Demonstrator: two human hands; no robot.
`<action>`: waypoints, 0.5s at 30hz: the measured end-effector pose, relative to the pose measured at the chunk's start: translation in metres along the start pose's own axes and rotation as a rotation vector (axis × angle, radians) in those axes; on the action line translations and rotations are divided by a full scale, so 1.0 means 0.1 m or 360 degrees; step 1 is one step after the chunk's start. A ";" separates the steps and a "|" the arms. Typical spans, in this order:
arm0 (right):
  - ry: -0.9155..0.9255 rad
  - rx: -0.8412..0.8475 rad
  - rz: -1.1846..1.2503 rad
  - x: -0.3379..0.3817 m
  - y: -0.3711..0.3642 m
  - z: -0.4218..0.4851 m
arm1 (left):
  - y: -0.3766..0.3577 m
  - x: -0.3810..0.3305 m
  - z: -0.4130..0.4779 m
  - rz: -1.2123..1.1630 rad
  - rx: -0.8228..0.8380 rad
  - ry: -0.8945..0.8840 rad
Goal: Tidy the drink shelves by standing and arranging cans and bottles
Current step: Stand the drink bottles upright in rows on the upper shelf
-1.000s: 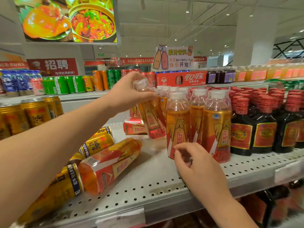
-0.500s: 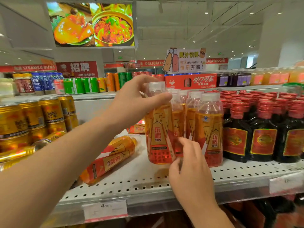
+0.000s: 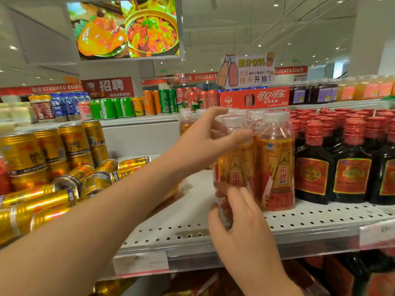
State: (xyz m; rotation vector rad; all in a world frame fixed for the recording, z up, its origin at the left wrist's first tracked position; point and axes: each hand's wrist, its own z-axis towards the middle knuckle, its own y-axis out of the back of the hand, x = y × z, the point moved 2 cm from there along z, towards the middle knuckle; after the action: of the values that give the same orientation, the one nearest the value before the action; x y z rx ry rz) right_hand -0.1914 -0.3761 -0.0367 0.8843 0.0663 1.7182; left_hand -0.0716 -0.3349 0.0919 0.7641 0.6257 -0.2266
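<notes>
The person's left hand (image 3: 205,142) reaches in from the left, its grip closed round the shoulder of a clear plastic bottle of orange drink with a white cap (image 3: 236,167), the thumb across the front and the fingers curled behind the neck. The right hand (image 3: 241,227) comes up from below, its grip wrapped round the bottom of the same bottle. The bottle is upright at the front of the white perforated metal shelf (image 3: 192,225), close against a matching orange bottle (image 3: 275,165) on its right; the hand hides its base. Dark glass bottles with red caps (image 3: 313,167) stand further right, and gold cans (image 3: 70,182) lie tumbled on the shelf to the left
</notes>
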 end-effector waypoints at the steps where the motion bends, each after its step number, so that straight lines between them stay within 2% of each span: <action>1: -0.0018 0.0000 0.0006 0.00 0.00 0.00 | 0.09 0.04 -0.04 0.0035 0.0028 0.0014; 3: -0.0035 -0.0016 0.0012 0.00 -0.01 -0.01 | 0.36 0.17 -0.14 0.0262 0.0004 0.0027; 5: -0.0025 -0.0043 0.0028 0.03 -0.03 -0.01 | 0.63 0.34 -0.26 0.0702 0.0047 0.0153; 7: -0.0022 0.0002 0.0061 0.10 -0.09 0.00 | 0.79 0.53 -0.38 0.1215 0.0227 0.0337; 9: 0.0004 0.0108 0.0029 0.19 -0.21 0.02 | 0.85 0.67 -0.48 0.1638 0.0372 0.0399; 12: 0.0061 0.0239 -0.0158 0.27 -0.38 0.09 | 0.86 0.83 -0.58 0.1738 0.0495 0.0492; 15: 0.0015 0.0327 -0.0248 0.25 -0.46 0.16 | 0.86 0.92 -0.64 0.1462 0.0677 0.0719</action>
State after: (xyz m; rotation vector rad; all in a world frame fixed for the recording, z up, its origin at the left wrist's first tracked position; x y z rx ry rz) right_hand -0.1467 -0.3446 -0.0334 0.9947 0.3149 1.5885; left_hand 0.0087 -0.2265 0.0502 1.4563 0.5917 0.6970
